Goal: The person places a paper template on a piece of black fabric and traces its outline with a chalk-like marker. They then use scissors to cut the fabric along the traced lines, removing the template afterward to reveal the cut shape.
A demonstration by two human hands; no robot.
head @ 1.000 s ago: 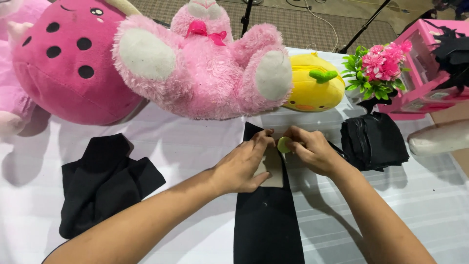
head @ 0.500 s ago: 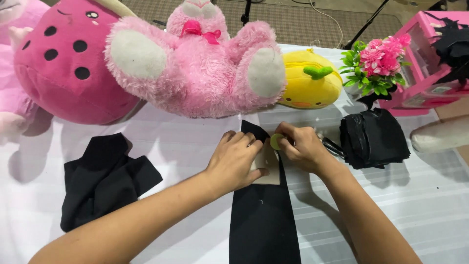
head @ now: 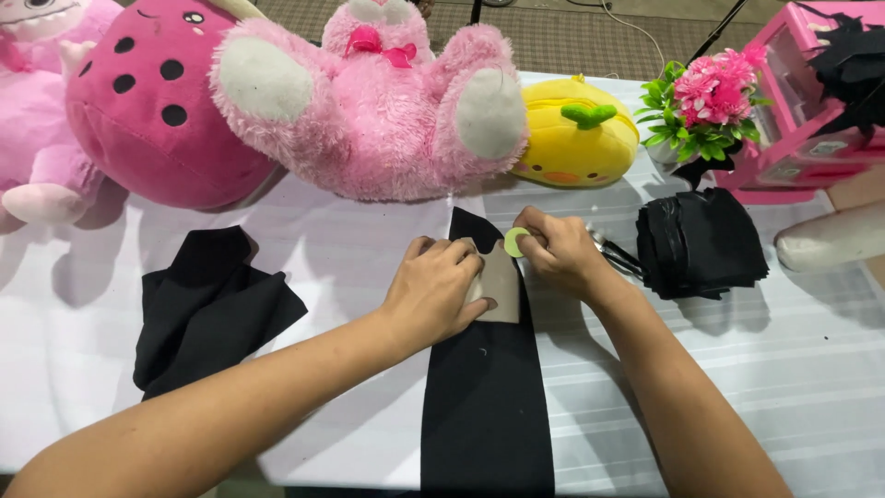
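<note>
Left hand: pressed flat on a beige card template, fingers spread and open, pinning it to the long black felt strip.
Right hand: fingertips pinched shut on a small pale-green round disc, right at the card's top edge.
Black strip: runs down the middle of the white striped tabletop, from the plush toys toward the near edge.
Left side: a crumpled black fabric piece lies well apart.
Right side: a stack of black felt pieces, just beside the right wrist.
Back row: fluffy pink plush bear, yellow chick plush, pink flower pot.
</note>
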